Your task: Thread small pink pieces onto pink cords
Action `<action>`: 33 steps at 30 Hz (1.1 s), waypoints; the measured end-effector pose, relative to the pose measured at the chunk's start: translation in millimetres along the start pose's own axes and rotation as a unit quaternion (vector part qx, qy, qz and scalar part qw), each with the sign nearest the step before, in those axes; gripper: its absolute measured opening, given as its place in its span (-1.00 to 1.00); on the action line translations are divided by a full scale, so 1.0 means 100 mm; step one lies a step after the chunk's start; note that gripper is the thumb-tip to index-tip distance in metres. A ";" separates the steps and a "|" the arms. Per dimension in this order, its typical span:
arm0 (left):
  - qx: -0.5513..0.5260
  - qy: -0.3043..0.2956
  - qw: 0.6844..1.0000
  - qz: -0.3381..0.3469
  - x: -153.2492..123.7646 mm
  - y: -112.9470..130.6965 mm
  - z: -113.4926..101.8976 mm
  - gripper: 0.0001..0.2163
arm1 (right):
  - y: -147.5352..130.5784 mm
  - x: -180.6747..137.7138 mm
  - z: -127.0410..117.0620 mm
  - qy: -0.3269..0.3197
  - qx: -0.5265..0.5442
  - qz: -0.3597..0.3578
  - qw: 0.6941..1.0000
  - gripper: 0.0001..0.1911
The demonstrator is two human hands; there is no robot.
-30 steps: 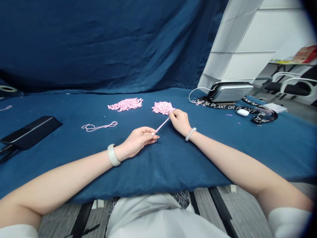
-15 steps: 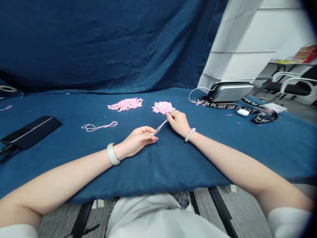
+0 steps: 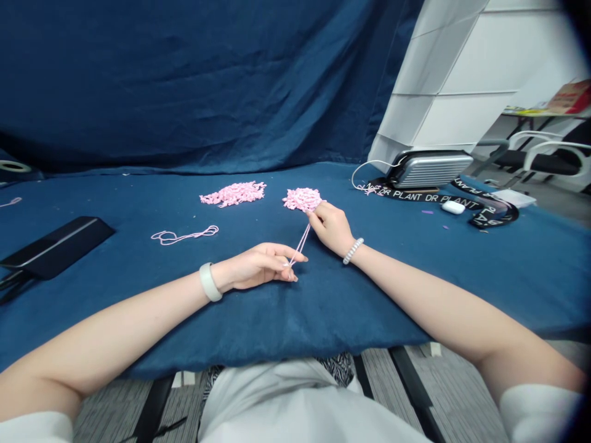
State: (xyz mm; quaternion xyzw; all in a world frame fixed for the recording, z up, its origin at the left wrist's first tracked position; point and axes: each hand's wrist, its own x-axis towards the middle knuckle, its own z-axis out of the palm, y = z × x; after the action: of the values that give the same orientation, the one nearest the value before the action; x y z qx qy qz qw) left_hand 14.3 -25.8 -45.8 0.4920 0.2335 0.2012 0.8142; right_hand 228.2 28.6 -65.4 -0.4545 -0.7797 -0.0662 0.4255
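A thin pink elastic loop [image 3: 301, 243] is stretched between both my hands over the blue cloth. My left hand [image 3: 258, 266] rests on the cloth and pinches the loop's near end between its fingertips. My right hand [image 3: 329, 225] pinches the far end, right at the edge of a small pile of pink bands [image 3: 301, 198]. A second, flatter pile of pink bands [image 3: 233, 193] lies to the left of it. A pink string of joined loops [image 3: 184, 235] lies further left on the cloth.
A black flat case [image 3: 53, 245] lies at the left. At the back right are a silver ribbed case [image 3: 429, 168], a black printed strap [image 3: 462, 200] and a white earbud case [image 3: 452, 207]. A blue drape [image 3: 198, 80] hangs behind; the table's near edge [image 3: 286, 351] is close.
My left hand has slid right and toward me, flattening on the cloth. My right hand moved slightly left. The pink loop now runs steeper between them.
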 end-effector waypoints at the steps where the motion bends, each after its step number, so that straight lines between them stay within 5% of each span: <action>1: 0.016 0.000 1.000 0.000 0.00 0.00 0.01 -0.73 | 0.00 0.00 0.00 0.003 0.003 -0.007 1.000 -0.66; 8: 0.258 0.061 0.958 0.111 -0.10 -0.10 0.23 -0.83 | 0.05 0.02 0.00 0.014 0.003 -0.014 1.000 -0.66; 13: 0.559 0.112 0.775 0.271 -0.21 -0.10 0.35 -0.68 | 0.01 0.01 0.01 -0.021 -0.022 -0.029 0.999 -0.67; 16: 0.609 0.104 0.720 0.316 -0.22 -0.11 0.33 -0.61 | 0.00 0.00 0.02 -0.027 -0.026 -0.047 0.998 -0.66; 29: 0.572 0.079 0.728 0.370 -0.21 -0.12 0.27 -0.35 | -0.19 -0.01 0.04 -0.116 -0.058 -0.231 0.964 -0.65; 33: 0.498 0.111 0.785 0.350 -0.19 -0.14 0.25 -0.58 | -0.21 -0.02 0.02 -0.126 -0.078 -0.242 0.959 -0.61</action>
State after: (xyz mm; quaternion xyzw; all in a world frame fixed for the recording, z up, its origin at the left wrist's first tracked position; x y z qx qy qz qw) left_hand 14.6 -60.2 -44.8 0.8515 0.2019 0.3813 0.2979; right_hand 211.6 16.2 -61.6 -0.2891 -0.9061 -0.1697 0.2582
